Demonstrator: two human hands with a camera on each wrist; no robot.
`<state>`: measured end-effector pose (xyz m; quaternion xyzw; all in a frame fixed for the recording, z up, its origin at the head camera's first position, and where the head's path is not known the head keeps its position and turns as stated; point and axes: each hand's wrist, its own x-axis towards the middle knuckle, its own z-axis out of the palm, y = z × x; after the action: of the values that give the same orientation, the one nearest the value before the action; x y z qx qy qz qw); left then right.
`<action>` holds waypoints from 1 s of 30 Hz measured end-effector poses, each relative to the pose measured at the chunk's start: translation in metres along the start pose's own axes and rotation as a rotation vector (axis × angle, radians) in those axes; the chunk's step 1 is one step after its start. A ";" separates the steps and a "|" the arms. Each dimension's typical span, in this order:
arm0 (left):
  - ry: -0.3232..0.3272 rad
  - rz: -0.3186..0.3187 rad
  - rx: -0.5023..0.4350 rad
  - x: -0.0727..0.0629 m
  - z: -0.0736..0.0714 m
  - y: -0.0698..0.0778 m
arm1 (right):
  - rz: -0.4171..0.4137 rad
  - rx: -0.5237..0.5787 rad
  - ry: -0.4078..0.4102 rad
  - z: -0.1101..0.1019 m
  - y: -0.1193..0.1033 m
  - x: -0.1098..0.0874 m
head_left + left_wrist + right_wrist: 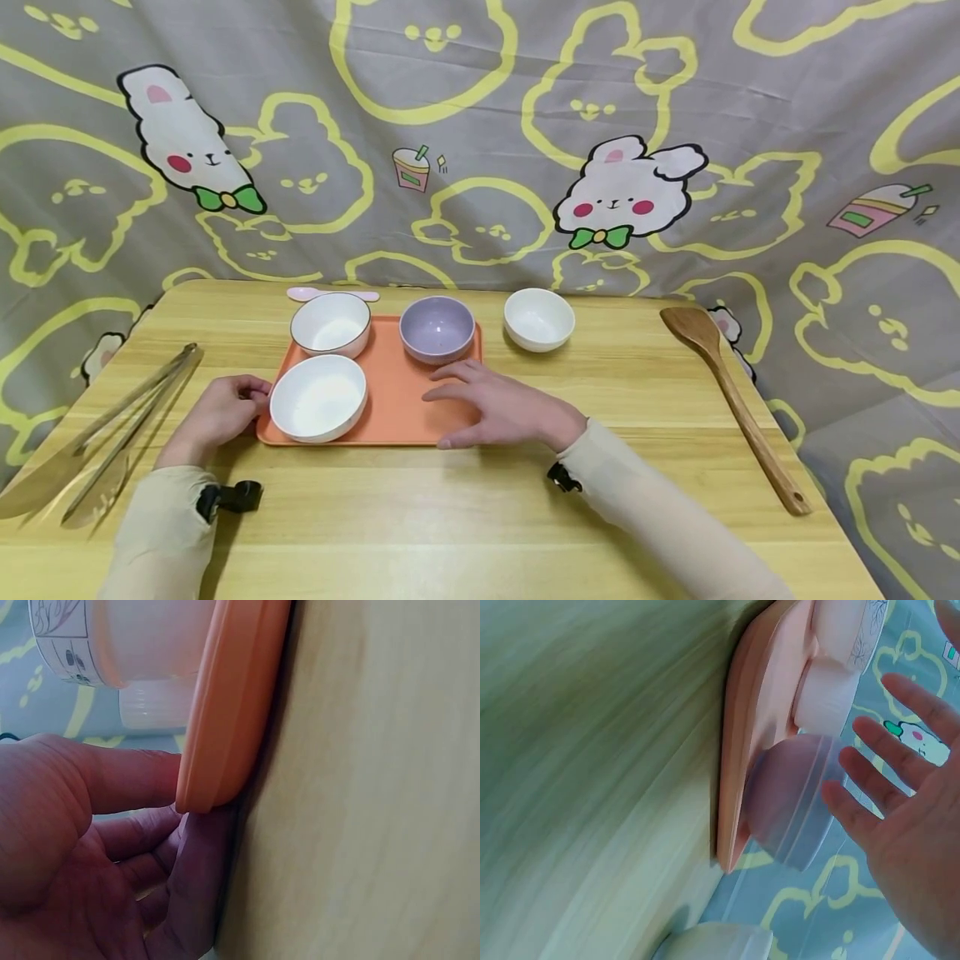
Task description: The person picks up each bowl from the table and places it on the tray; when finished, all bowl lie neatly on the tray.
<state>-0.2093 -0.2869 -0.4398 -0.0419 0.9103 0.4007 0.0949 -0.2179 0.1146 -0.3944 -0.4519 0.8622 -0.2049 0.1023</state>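
An orange tray point(401, 412) lies on the wooden table. Its left edge is pinched by my left hand point(225, 412), with the thumb point(139, 776) on the rim and a finger tucked under it in the left wrist view. On the tray's left half stand a white bowl point(318, 400) in front and a dark-rimmed white bowl point(331, 325) behind. A purple bowl point(437, 329) sits at the back right of the tray. Over the tray's right part hovers my right hand point(502, 408), fingers spread and holding nothing, just in front of the purple bowl.
Another white bowl point(538, 321) stands on the table right of the tray. A pink spoon point(303, 294) lies behind the tray. Tongs point(138, 425) lie at the left, and a wooden spatula point(738, 404) at the right. A patterned curtain point(480, 125) hangs behind the table.
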 end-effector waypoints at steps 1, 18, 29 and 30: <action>0.000 0.002 0.001 0.000 0.000 0.000 | 0.004 0.005 -0.002 0.000 0.001 -0.002; -0.003 0.020 0.003 -0.003 0.000 -0.001 | 0.128 0.039 -0.016 0.007 0.019 -0.036; -0.007 0.026 -0.033 -0.002 0.000 0.000 | 0.238 0.049 0.004 -0.003 0.035 -0.067; -0.008 0.026 -0.035 -0.002 0.000 0.000 | 0.243 0.048 0.018 -0.005 0.036 -0.070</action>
<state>-0.2076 -0.2871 -0.4395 -0.0301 0.9033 0.4179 0.0926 -0.2064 0.1916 -0.4070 -0.3398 0.9062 -0.2158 0.1295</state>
